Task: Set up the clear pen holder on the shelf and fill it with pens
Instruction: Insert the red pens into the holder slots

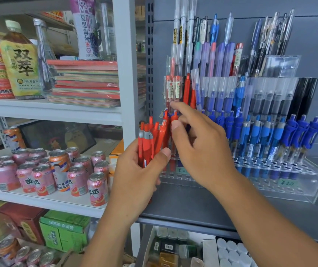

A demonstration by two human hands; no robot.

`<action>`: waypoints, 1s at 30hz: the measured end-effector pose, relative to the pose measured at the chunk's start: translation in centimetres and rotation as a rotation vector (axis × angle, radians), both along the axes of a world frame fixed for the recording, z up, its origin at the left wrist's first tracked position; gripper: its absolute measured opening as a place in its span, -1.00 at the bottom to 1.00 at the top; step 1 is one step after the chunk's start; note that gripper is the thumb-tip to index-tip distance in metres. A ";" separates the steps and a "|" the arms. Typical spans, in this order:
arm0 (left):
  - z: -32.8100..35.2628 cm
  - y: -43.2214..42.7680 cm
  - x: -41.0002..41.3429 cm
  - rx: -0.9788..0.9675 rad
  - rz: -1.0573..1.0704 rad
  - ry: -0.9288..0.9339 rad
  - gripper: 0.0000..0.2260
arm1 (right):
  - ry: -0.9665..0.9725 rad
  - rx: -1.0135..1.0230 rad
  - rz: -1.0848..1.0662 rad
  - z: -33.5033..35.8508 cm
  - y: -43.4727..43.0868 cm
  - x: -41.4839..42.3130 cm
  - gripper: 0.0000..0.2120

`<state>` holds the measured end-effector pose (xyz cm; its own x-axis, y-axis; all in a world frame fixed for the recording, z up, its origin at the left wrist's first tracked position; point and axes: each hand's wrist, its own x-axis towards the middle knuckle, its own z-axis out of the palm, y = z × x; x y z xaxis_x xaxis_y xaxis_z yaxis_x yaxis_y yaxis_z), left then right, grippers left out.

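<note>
A clear tiered pen holder (312, 182) stands on the dark grey shelf (192, 205), packed with blue, black and red pens. My left hand (137, 174) grips a bunch of red pens (148, 139) just left of the holder's front-left corner. My right hand (198, 145) reaches over that corner, thumb and fingers pinched on a red pen (174, 120) standing in the left end of a low tier. The lower part of that pen is hidden behind my hands.
A white shelf post (127, 74) rises just left of the holder. Left shelves hold drink cans (42, 178), bottles (21, 60) and a stack of notebooks (86, 81). Boxes and small bottles sit below the grey shelf.
</note>
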<state>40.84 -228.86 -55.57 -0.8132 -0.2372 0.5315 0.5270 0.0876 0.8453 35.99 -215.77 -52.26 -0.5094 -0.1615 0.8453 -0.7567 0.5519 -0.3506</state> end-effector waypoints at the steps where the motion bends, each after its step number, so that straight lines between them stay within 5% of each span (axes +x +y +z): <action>1: 0.0 0.0 0.0 -0.002 -0.007 0.002 -0.84 | -0.034 -0.043 0.068 0.0 0.0 0.1 -0.70; 15: 0.3 0.0 0.4 -0.016 -0.034 0.004 -0.85 | -0.383 -0.002 0.393 0.6 0.3 0.5 -0.85; 19: 0.1 0.0 0.2 -0.044 -0.019 -0.003 -0.87 | -0.377 -0.110 0.436 0.7 0.2 0.5 -0.95; 30: -0.4 0.0 -0.1 -0.101 -0.023 -0.006 -0.86 | -0.414 -0.464 0.608 1.8 0.6 0.3 -0.80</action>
